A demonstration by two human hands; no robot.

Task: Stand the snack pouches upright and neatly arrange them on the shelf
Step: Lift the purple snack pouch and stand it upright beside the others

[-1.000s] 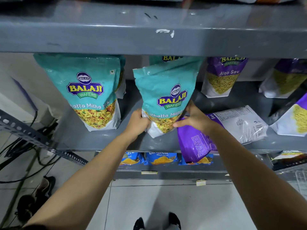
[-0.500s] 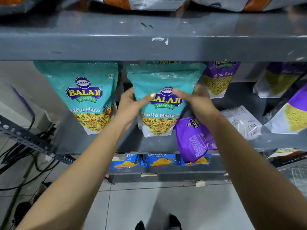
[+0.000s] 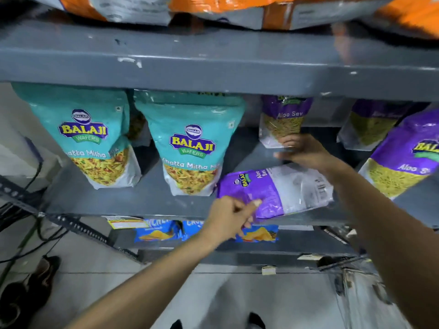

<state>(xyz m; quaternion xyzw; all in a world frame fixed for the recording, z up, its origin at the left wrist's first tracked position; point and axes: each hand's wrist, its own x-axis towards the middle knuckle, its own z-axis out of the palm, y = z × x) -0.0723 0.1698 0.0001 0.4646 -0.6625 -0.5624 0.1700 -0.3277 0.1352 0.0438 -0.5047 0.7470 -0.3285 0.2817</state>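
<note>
Two teal Balaji pouches stand upright on the grey shelf (image 3: 147,200): one at the left (image 3: 83,136), one in the middle (image 3: 192,148). A purple Aloo Sev pouch (image 3: 278,188) lies flat on the shelf, its purple end over the front edge. My left hand (image 3: 230,217) pinches that purple end. My right hand (image 3: 301,150) hovers, blurred, with fingers apart over the pouch's far white end and holds nothing. Behind it a purple pouch (image 3: 283,119) stands upright at the back.
More purple pouches stand at the right (image 3: 403,155) and back right (image 3: 373,124). The upper shelf board (image 3: 213,67) overhangs, with orange packets (image 3: 237,5) on top. Blue packets (image 3: 159,231) sit on the lower shelf. Cables and shoes (image 3: 31,286) lie on the floor at left.
Both hands have let go of the middle teal pouch, which now stands upright. My left hand dropped to the flat purple pouch's end; my right hand moved right, over it.
</note>
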